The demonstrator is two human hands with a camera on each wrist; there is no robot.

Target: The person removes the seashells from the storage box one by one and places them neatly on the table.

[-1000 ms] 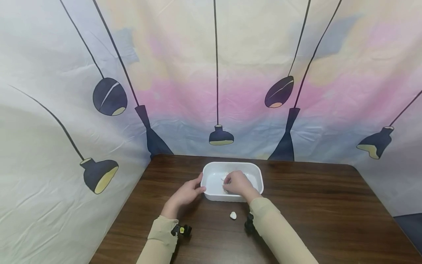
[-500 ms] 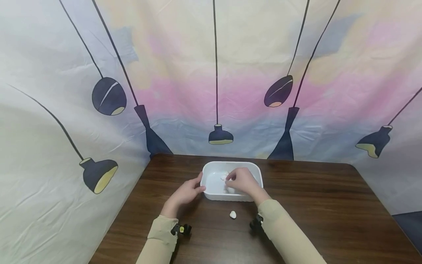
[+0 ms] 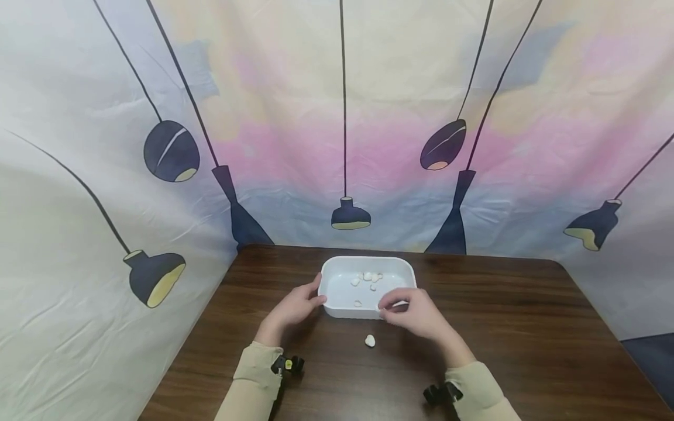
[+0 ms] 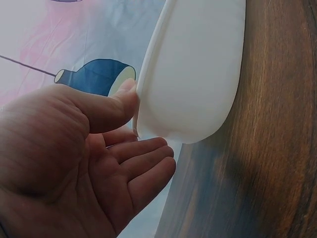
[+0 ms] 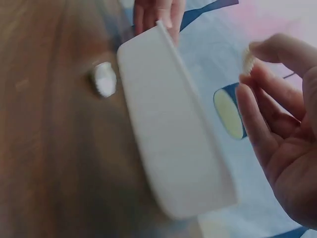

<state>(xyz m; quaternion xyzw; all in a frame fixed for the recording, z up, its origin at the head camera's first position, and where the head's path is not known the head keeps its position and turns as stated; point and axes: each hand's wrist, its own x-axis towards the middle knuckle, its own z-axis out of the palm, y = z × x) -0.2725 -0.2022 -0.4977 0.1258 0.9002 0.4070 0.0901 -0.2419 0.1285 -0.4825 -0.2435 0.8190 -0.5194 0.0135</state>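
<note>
A white rectangular tray [image 3: 347, 313] stands on the table, with several small white shells [image 3: 368, 276] lying inside. My left hand [image 3: 292, 306] is at its left end; the thumb and index finger touch the rim while the other fingers stay loosely extended. Over the front right part of the tray, my right hand [image 3: 416, 313] pinches a small ribbed shell [image 5: 248, 61] between thumb and fingertips, clearest in the right wrist view. Another white shell [image 3: 370, 340] lies on the table in front of the tray.
The dark wooden table [image 3: 505, 327] reaches back to a hanging cloth [image 3: 295, 117] printed with lamps, close behind the tray. Small black wrist cameras [image 3: 441, 394] sit at both sleeves.
My right hand has come from inside the tray toward the front right rim, carrying a shell and uncovering the shells in the tray. My left hand has stayed at the tray's end.
</note>
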